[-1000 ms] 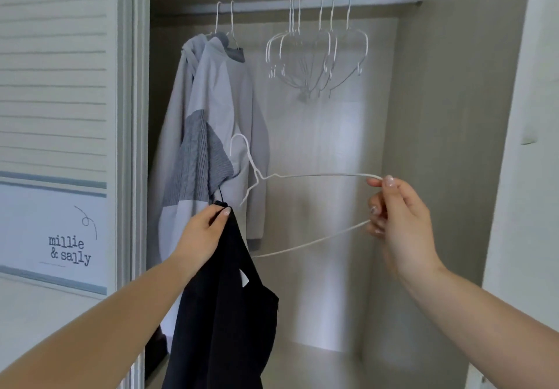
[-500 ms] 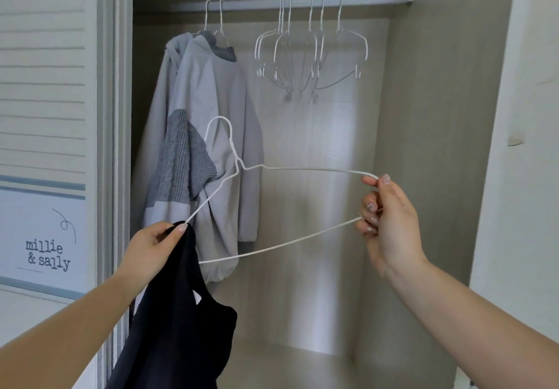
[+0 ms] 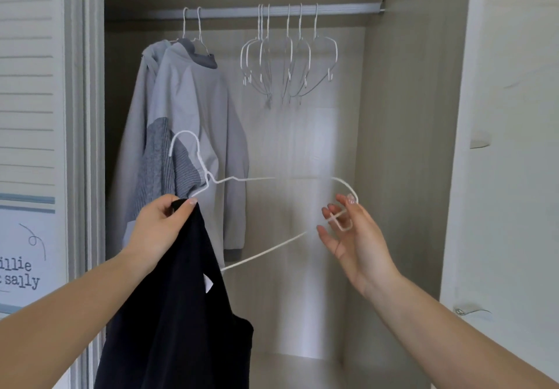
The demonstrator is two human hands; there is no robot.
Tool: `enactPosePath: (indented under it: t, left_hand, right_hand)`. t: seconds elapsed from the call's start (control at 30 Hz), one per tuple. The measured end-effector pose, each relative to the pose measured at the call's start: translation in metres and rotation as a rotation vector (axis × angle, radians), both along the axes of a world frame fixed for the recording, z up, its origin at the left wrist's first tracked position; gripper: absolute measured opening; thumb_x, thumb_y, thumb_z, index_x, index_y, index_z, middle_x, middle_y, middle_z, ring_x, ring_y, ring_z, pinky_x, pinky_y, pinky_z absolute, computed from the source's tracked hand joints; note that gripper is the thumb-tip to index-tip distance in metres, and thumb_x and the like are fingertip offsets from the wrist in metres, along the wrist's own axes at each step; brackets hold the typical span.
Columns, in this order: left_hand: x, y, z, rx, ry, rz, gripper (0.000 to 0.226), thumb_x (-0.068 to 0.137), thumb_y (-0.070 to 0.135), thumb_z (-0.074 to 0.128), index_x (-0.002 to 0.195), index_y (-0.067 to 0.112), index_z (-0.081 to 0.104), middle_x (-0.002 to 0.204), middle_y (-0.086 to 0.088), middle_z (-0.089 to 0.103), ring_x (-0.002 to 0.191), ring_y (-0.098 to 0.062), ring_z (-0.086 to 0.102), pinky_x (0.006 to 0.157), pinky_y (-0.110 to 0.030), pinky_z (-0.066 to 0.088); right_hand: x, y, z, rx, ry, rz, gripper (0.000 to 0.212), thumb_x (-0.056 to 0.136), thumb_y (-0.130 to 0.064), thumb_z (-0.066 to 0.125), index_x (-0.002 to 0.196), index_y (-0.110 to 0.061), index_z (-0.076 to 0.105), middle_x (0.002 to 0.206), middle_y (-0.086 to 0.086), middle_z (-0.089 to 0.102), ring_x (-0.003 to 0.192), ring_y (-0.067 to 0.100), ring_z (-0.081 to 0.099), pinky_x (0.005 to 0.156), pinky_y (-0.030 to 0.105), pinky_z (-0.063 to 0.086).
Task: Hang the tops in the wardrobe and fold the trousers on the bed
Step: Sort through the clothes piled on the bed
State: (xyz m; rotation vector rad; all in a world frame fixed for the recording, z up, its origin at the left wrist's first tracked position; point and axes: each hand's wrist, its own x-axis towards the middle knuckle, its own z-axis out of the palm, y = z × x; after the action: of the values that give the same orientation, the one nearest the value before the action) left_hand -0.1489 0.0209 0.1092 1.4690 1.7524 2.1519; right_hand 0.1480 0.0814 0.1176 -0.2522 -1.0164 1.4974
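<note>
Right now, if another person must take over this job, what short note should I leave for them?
Left hand: pinches the top edge of the black sleeveless top, which hangs down from it.
Right hand: fingers spread, the end of the loose white wire hanger resting across them; grip looks light.
Done: two grey tops hang at the left of the metal wardrobe rail; a cluster of empty white hangers hangs beside them.
Left: put the black top onto the hanger, hook it on the rail. Trousers and bed are not in view.
</note>
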Motion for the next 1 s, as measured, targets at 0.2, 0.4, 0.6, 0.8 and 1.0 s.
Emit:
enactPosePath:
  t: [0.2, 0.4, 0.6, 0.8, 1.0]
  left_hand:
    - [0.026, 0.0, 0.012, 0.034, -0.008, 0.002, 0.041, 0.085, 0.04, 0.067, 0.067, 0.008, 0.049, 0.061, -0.006, 0.049, 0.06, -0.016, 0.047, 0.061, -0.029, 0.041]
    - [0.055, 0.0, 0.024, 0.041, 0.062, -0.03, 0.023, 0.09, 0.034, 0.062, 0.08, 0.016, 0.052, 0.071, 0.003, 0.048, 0.071, -0.015, 0.047, 0.065, -0.026, 0.038]
    - [0.053, -0.011, 0.03, 0.011, 0.102, -0.107, 0.027, 0.098, 0.025, 0.051, 0.124, 0.019, 0.056, 0.12, -0.007, 0.06, 0.113, -0.019, 0.055, 0.099, -0.025, 0.04]
    - [0.018, -0.021, 0.029, 0.03, 0.201, 0.008, 0.029, 0.101, 0.017, 0.042, 0.124, 0.015, 0.06, 0.111, 0.011, 0.057, 0.102, 0.006, 0.047, 0.082, 0.007, 0.029]
    - [-0.023, -0.041, 0.0, -0.092, 0.415, 0.114, 0.026, 0.101, 0.018, 0.043, 0.112, 0.018, 0.066, 0.108, 0.013, 0.061, 0.099, 0.003, 0.049, 0.078, 0.002, 0.029]
  right_hand:
    - [-0.02, -0.019, -0.041, -0.031, -0.326, 0.149, 0.041, 0.067, -0.036, 0.072, 0.105, -0.023, 0.063, 0.107, -0.002, 0.068, 0.109, 0.012, 0.063, 0.095, 0.043, 0.049]
    - [-0.066, -0.049, -0.06, 0.341, -0.854, 0.168, 0.028, 0.086, -0.023, 0.068, 0.112, -0.028, 0.058, 0.105, -0.014, 0.065, 0.087, -0.01, 0.064, 0.07, 0.008, 0.049]
    - [-0.073, -0.058, -0.088, 0.609, -1.178, 0.036, 0.048, 0.088, -0.029, 0.062, 0.132, -0.033, 0.044, 0.109, -0.01, 0.065, 0.092, 0.003, 0.065, 0.088, 0.024, 0.052]
    - [-0.051, -0.047, -0.11, 1.026, -1.465, -0.127, 0.017, 0.096, -0.037, 0.046, 0.082, -0.029, 0.043, 0.065, -0.006, 0.05, 0.053, 0.005, 0.043, 0.056, 0.024, 0.038]
    - [-0.014, -0.012, -0.071, 1.221, -1.819, -0.237, 0.037, 0.092, -0.054, 0.047, 0.095, -0.017, 0.05, 0.098, 0.004, 0.06, 0.095, 0.023, 0.056, 0.084, 0.034, 0.044]
